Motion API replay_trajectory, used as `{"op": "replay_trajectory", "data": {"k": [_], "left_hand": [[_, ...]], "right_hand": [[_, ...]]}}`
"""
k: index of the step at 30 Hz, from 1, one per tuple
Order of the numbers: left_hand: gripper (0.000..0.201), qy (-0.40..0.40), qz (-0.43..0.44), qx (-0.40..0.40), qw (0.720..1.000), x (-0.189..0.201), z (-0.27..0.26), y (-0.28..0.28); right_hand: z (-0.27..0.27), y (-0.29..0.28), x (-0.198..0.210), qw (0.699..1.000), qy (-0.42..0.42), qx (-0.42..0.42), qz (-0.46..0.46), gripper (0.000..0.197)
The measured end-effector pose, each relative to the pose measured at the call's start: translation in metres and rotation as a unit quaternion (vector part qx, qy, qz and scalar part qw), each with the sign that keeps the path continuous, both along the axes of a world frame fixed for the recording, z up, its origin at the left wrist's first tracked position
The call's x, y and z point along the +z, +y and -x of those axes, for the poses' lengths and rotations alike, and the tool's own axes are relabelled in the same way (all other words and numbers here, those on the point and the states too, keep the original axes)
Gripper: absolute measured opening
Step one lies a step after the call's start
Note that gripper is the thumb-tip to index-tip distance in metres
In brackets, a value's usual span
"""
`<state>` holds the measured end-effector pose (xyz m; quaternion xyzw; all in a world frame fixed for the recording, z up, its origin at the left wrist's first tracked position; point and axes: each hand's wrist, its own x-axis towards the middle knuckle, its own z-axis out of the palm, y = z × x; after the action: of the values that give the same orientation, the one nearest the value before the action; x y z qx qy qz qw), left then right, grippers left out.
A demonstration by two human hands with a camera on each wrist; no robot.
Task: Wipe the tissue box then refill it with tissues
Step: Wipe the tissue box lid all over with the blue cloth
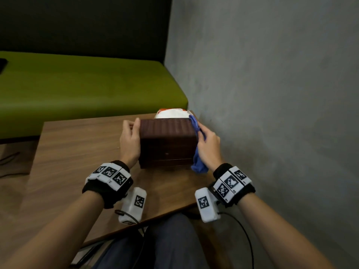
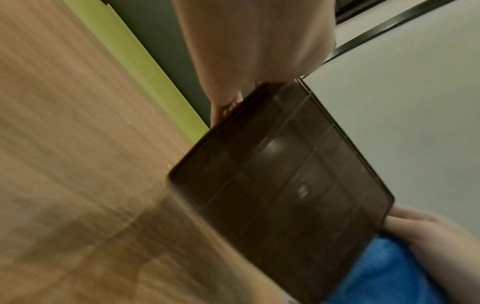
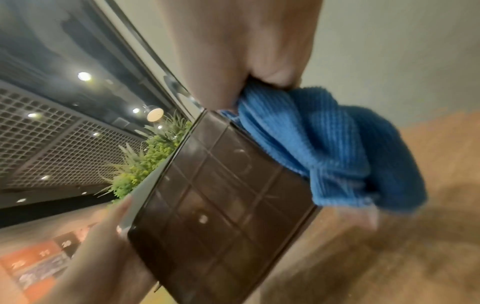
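A dark brown tissue box (image 1: pixel 168 142) stands tipped on its side on the wooden table (image 1: pixel 77 152), its gridded underside (image 2: pixel 280 185) (image 3: pixel 223 205) facing me. My left hand (image 1: pixel 130 140) grips the box's left end, fingers curled over the far edge. My right hand (image 1: pixel 208 144) holds a blue cloth (image 1: pixel 197 152) (image 3: pixel 324 148) pressed against the box's right end; the cloth (image 2: pixel 384 273) hangs down to the table. A white tissue pack with red print (image 1: pixel 172 113) lies just behind the box, mostly hidden.
A grey wall (image 1: pixel 272 94) rises close on the right, right beside the box. A green bench (image 1: pixel 87 90) runs beyond the table's far edge. My knees (image 1: pixel 167 243) are at the table's near edge.
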<state>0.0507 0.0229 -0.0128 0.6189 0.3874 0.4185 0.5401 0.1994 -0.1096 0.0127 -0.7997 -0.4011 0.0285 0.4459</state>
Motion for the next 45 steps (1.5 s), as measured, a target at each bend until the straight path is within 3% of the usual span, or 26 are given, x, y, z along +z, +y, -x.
{"op": "replay_trajectory", "data": {"k": [3, 5, 7, 9, 11, 13, 16, 20, 23, 27, 29, 31, 33, 34, 36, 37, 41, 45], "left_hand": [[0.022, 0.0, -0.004, -0.009, 1.0, -0.009, 0.003, -0.004], [0.025, 0.012, -0.037, -0.05, 0.998, -0.015, 0.007, -0.011], [0.045, 0.051, -0.112, -0.094, 0.988, -0.022, 0.013, -0.021], [0.08, 0.096, -0.169, -0.124, 0.973, -0.023, 0.017, -0.025], [0.116, 0.148, -0.179, -0.154, 0.96, -0.02, 0.016, -0.021], [0.131, 0.217, -0.193, -0.19, 0.938, -0.011, 0.015, -0.014], [0.115, 0.26, -0.263, -0.212, 0.905, -0.001, 0.012, -0.01], [0.096, 0.269, -0.326, -0.178, 0.889, -0.01, 0.022, -0.014], [0.077, 0.253, -0.376, -0.148, 0.879, -0.035, 0.033, -0.028], [0.059, 0.252, -0.435, -0.167, 0.848, -0.052, 0.038, -0.041], [0.046, 0.247, -0.42, -0.17, 0.856, -0.047, 0.038, -0.041], [0.049, 0.229, -0.348, -0.156, 0.896, -0.034, 0.035, -0.036], [0.075, 0.224, -0.24, -0.127, 0.936, -0.02, 0.028, -0.023], [0.094, 0.249, -0.196, -0.125, 0.94, -0.013, 0.023, -0.014], [0.123, 0.326, -0.124, -0.172, 0.921, -0.004, 0.014, 0.003], [0.128, 0.354, -0.104, -0.197, 0.908, -0.002, 0.009, 0.007], [0.129, 0.404, -0.094, -0.221, 0.883, 0.0, -0.003, 0.007], [0.142, 0.394, -0.114, -0.236, 0.881, 0.0, 0.007, 0.009]], "right_hand": [[0.0, -0.003, -0.006, 0.999, -0.044, 0.024, -0.008, 0.037], [-0.001, -0.009, -0.017, 0.998, -0.058, 0.022, -0.005, 0.037], [-0.002, -0.014, -0.029, 0.998, -0.064, 0.015, 0.001, 0.037], [-0.001, -0.017, -0.036, 0.998, -0.058, 0.007, 0.01, 0.036], [0.002, -0.015, -0.038, 0.998, -0.055, -0.003, 0.009, 0.035], [0.005, -0.011, -0.036, 0.999, -0.052, -0.016, 0.005, 0.035], [0.013, -0.002, -0.03, 0.996, -0.087, -0.029, 0.005, 0.041], [0.012, -0.003, -0.025, 0.978, -0.193, 0.018, 0.071, 0.049], [0.007, -0.012, -0.033, 0.985, -0.14, 0.057, 0.088, 0.047], [0.014, -0.029, -0.054, 0.986, -0.105, 0.064, 0.115, 0.047], [0.012, -0.031, -0.056, 0.988, -0.099, 0.056, 0.109, 0.047], [0.008, -0.03, -0.049, 0.987, -0.098, 0.046, 0.121, 0.048], [0.006, -0.025, -0.037, 0.982, -0.139, 0.022, 0.123, 0.052], [0.007, -0.021, -0.032, 0.978, -0.173, 0.018, 0.117, 0.054], [0.009, -0.007, -0.023, 0.966, -0.232, 0.03, 0.109, 0.059], [0.011, 0.002, -0.021, 0.962, -0.24, 0.043, 0.124, 0.058], [0.04, 0.034, -0.024, 0.937, -0.227, 0.112, 0.239, 0.042], [0.062, 0.016, -0.035, 0.91, -0.253, 0.275, 0.181, 0.051]]}}
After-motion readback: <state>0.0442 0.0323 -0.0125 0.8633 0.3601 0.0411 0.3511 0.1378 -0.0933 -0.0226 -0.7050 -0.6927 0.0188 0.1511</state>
